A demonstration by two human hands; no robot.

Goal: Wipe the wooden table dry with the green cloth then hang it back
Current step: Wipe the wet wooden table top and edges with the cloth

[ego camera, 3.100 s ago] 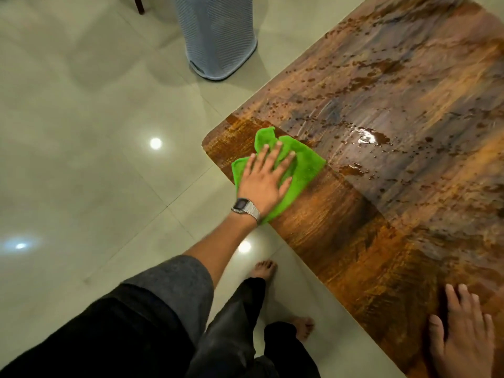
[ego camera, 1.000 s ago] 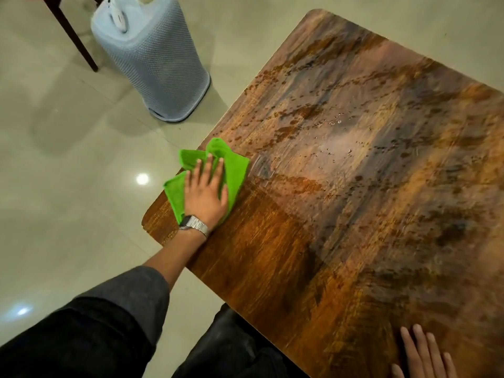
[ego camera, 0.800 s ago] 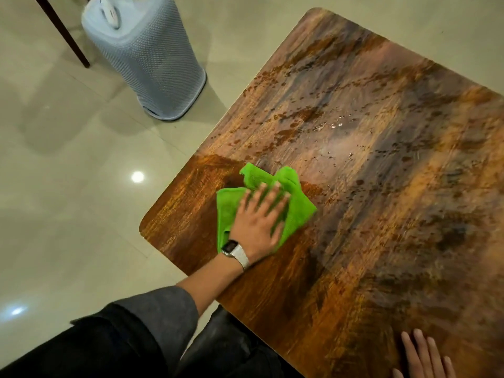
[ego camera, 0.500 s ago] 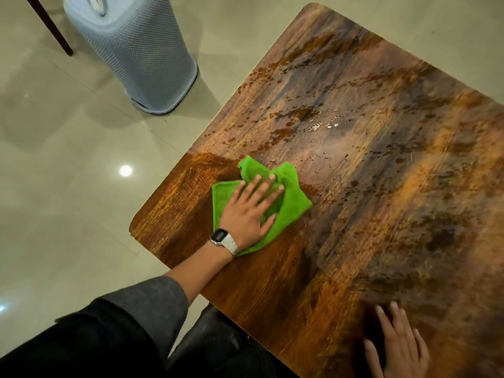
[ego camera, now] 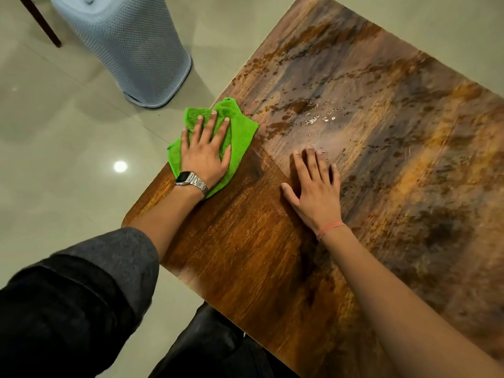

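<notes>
The green cloth (ego camera: pixel 240 135) lies bunched at the left edge of the wooden table (ego camera: pixel 245 255), part of it hanging past the rim. My left hand (ego camera: pixel 206 152), with a metal watch on the wrist, presses flat on the cloth with fingers spread. My right hand (ego camera: pixel 316 186) rests flat and empty on the bare wood to the right of the cloth. Water drops and wet streaks (ego camera: pixel 313 118) cover the far part of the table, while the near corner looks darker and wiped.
A pale grey mesh bin (ego camera: pixel 131 50) stands on the glossy tiled floor (ego camera: pixel 68 159) beyond the table's left edge. A dark furniture leg (ego camera: pixel 41 23) shows at the top left. My legs in dark trousers (ego camera: pixel 212 345) are under the near table edge.
My left hand slid the cloth left and away to the table's edge. My right hand moved from the near right edge up to the middle of the table beside the cloth.
</notes>
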